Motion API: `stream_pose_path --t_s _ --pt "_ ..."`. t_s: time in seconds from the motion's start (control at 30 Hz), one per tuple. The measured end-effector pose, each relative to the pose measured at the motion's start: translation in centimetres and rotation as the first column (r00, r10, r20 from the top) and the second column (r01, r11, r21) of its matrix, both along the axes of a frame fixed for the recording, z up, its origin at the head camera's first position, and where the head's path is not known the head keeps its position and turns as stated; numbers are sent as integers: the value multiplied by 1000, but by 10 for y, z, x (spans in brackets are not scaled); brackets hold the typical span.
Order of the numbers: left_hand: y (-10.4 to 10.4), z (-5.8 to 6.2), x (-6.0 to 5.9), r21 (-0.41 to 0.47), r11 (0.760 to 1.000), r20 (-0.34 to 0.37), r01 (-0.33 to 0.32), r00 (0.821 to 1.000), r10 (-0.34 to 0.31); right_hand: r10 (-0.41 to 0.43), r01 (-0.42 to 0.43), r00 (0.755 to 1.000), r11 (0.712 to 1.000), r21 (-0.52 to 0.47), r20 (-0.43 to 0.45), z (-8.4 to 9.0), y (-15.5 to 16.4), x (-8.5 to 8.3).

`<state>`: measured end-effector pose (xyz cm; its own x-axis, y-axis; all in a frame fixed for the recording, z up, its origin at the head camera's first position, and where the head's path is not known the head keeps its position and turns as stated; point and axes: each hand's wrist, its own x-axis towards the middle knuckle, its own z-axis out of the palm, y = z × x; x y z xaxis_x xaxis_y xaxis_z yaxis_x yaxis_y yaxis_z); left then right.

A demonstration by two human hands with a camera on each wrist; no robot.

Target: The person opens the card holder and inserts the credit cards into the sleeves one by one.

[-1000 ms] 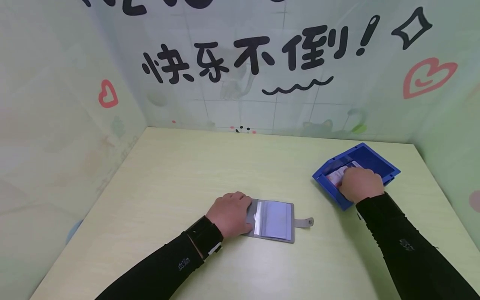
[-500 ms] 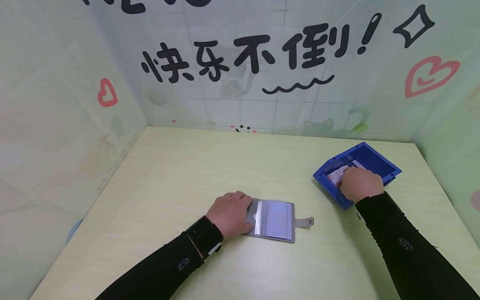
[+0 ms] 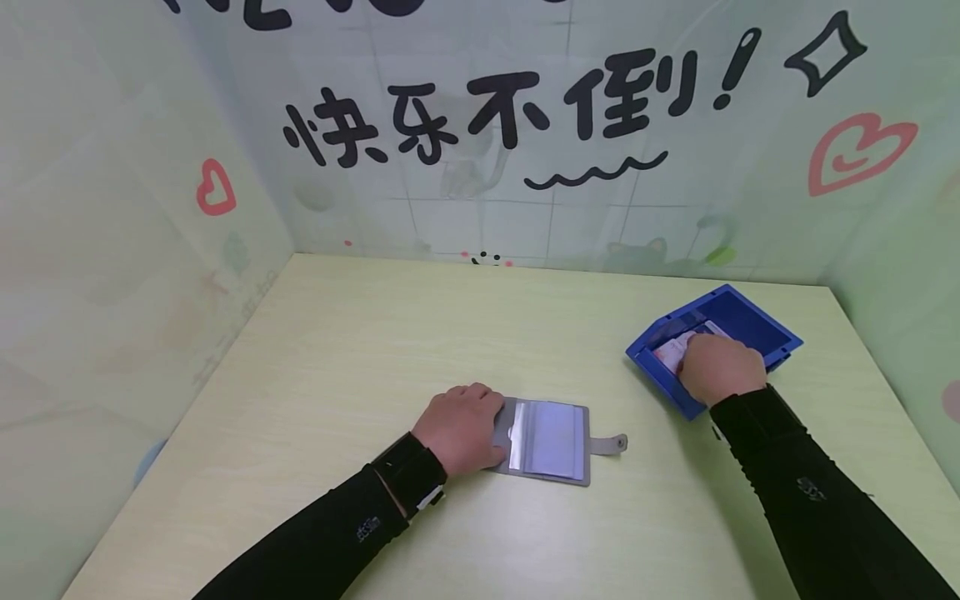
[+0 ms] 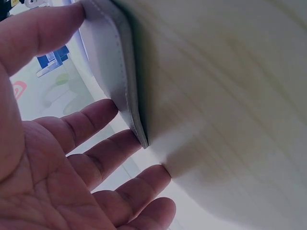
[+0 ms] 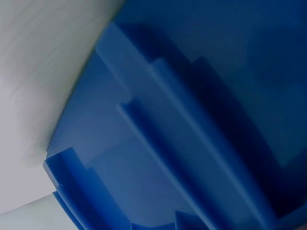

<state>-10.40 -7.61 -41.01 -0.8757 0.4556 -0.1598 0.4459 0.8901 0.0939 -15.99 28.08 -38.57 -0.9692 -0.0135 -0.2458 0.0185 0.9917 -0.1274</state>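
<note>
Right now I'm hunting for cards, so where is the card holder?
In the head view the grey card holder lies open on the table, near the front middle, under the left hand.

I saw a staged booth, not a real room: pale wood table (image 3: 360, 350) boxed in by cartoon-printed backdrop walls (image 3: 525, 125)

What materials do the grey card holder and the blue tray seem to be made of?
The card holder looks like grey leather or imitation leather: matte, with a stitched edge in the left wrist view. Its inner sleeves look like clear glossy plastic, since they reflect light. The blue tray looks like rigid moulded plastic, smooth, with ribs visible in the right wrist view.
</note>
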Motion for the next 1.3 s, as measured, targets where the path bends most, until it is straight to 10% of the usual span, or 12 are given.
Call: stream_pose_path --t_s 0.63,1.3 --pt "-1 0 1 20 1000 -8 -9 1000 9 -91 91 996 989 -118 1 -1 4 -1" --pt "0 3 2 16 1000 10 -27 1000 27 -267 174 946 897 -407 -182 23 -4 27"
